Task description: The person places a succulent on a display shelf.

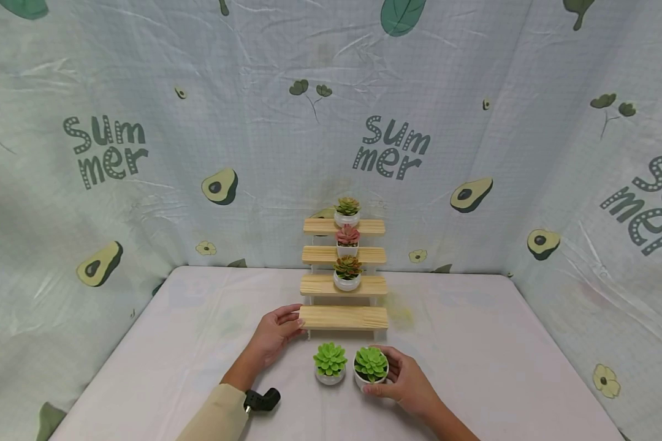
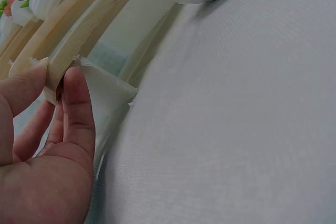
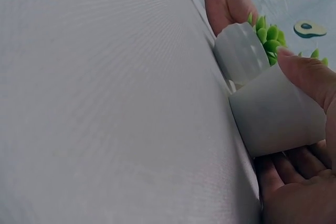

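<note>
A four-step wooden plant stand (image 1: 344, 317) stands at the back of the table. My left hand (image 1: 276, 335) pinches the left end of its lowest board (image 2: 65, 59), thumb on top and fingers beneath. In front of the stand my right hand (image 1: 405, 383) holds a white pot with a green succulent (image 1: 371, 364), thumb and fingers on either side. The right wrist view shows that white pot (image 3: 278, 114) at the tabletop. Just left of it sits a second green succulent (image 1: 330, 360) in a ribbed white pot (image 3: 240, 53), touched by neither hand.
The upper steps carry a yellow-green succulent (image 1: 347, 208) on top, a pink one (image 1: 347, 237) below it, then an orange-green one (image 1: 347, 269). A white cloth covers the table (image 1: 474, 343). Behind hangs a printed curtain (image 1: 287, 153), close to the stand.
</note>
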The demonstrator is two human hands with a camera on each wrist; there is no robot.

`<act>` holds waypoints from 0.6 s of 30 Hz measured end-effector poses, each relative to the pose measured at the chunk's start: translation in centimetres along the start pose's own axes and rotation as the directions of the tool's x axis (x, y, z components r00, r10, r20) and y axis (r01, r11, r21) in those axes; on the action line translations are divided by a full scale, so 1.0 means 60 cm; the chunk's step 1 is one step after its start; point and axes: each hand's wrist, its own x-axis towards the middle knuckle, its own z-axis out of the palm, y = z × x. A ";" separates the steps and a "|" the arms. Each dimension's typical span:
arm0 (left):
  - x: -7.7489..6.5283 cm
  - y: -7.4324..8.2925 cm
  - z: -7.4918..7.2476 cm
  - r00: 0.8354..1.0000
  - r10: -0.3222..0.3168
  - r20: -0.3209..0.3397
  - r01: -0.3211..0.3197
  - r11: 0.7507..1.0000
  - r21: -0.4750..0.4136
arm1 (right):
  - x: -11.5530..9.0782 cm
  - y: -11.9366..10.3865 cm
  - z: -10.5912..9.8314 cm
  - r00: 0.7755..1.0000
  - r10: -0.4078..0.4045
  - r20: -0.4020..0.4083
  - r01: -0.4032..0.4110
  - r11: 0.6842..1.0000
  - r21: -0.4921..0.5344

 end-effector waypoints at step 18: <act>0.004 0.000 0.000 1.000 -0.012 -0.005 0.012 1.000 -0.021 | 0.003 0.005 -0.003 1.000 -0.019 -0.003 0.019 1.000 0.020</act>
